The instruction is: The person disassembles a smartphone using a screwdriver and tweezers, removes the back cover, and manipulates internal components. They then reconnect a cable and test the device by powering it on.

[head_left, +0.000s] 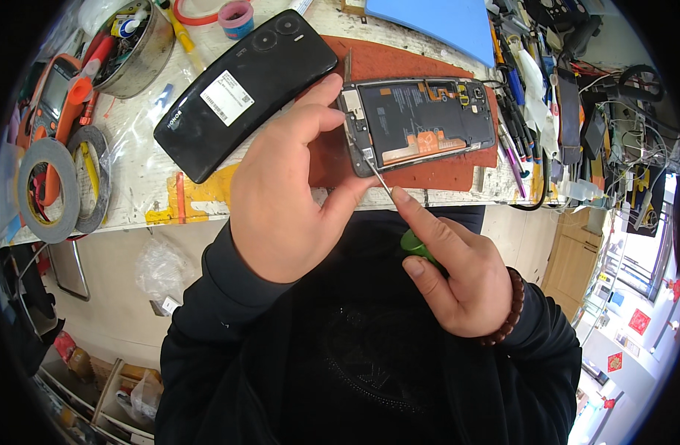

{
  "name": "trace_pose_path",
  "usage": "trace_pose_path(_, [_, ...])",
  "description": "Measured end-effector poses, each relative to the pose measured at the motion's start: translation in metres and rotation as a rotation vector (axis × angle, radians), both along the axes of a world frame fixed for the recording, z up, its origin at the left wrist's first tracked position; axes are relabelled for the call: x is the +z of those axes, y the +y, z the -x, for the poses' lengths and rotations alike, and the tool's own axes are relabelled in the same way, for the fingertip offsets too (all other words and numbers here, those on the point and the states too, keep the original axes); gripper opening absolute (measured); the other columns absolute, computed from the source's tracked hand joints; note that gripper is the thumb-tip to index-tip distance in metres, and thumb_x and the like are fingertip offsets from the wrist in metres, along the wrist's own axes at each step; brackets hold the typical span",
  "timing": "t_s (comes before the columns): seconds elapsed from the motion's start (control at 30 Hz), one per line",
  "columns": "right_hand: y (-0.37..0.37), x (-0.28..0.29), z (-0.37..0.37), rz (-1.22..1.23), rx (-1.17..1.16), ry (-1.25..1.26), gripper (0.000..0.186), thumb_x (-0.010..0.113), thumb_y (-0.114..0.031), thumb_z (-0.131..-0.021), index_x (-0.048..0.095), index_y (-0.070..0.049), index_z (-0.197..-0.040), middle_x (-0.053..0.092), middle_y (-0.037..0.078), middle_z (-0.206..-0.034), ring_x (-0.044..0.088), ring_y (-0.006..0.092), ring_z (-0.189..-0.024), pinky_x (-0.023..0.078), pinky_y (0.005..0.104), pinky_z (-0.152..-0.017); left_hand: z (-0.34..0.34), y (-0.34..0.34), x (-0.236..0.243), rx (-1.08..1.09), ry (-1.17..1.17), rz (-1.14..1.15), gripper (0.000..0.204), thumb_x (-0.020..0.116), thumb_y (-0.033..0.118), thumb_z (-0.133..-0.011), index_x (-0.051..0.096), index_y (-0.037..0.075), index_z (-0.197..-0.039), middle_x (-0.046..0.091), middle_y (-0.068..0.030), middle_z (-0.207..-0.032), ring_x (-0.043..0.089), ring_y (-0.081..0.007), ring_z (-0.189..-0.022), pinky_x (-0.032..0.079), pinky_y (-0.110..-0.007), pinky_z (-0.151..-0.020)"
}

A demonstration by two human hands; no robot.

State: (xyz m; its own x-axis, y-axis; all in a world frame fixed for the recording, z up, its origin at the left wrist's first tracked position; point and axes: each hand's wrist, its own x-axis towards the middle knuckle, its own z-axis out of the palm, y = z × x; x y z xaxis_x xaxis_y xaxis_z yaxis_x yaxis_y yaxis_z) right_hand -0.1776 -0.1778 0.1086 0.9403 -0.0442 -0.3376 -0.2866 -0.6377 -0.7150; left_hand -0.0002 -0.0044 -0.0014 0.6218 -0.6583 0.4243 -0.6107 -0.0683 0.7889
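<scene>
Your left hand grips the near left end of the opened phone, thumb under its near edge and forefinger curled over its far corner, so the fingers are closed on the frame. The phone lies with its back off, dark battery and orange flex strips showing, over a red mat near the right of the workbench.

Your right hand is closed around a green-handled screwdriver; the forefinger runs straight along the thin metal shaft, the other fingers wrap the handle. The tip meets the phone's near left corner, just beside your left thumb. A dark bead bracelet sits on that wrist.

The removed black back cover lies left of the phone, tilted, with a white label on it, partly behind your left hand. Farther left sit rolls of tape, an orange multimeter and a round metal tin of small tools. A blue pad lies at the far edge, and a row of pens and tweezers lies right of the phone.
</scene>
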Motion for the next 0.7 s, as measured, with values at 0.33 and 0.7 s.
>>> trace_pose_path(0.33, [0.009,0.000,0.008,-0.003,0.005,-0.007,0.071,0.070,0.001,-0.106,0.048,0.004,-0.173,0.072,0.022,-0.102,0.073,0.0362,-0.079,0.060,0.0398,-0.078,0.001,-0.002,-0.002,-0.004,-0.014,0.019,0.066,0.096,-0.003,-0.088,0.050,-0.001,-0.136,0.060,-0.0332,-0.166,0.071,-0.0337,-0.143,0.058,-0.041,-0.118])
trace_pose_path(0.7, [0.001,-0.019,0.028,0.059,-0.094,-0.258,0.069,0.074,-0.001,-0.105,0.050,0.004,-0.170,0.076,0.022,-0.104,0.078,0.0393,-0.085,0.063,0.0401,-0.079,-0.001,-0.002,0.001,0.032,-0.169,-0.003,0.057,0.097,0.000,-0.086,0.072,-0.002,-0.138,0.068,-0.0294,-0.158,0.076,-0.0380,-0.134,0.062,-0.042,-0.111])
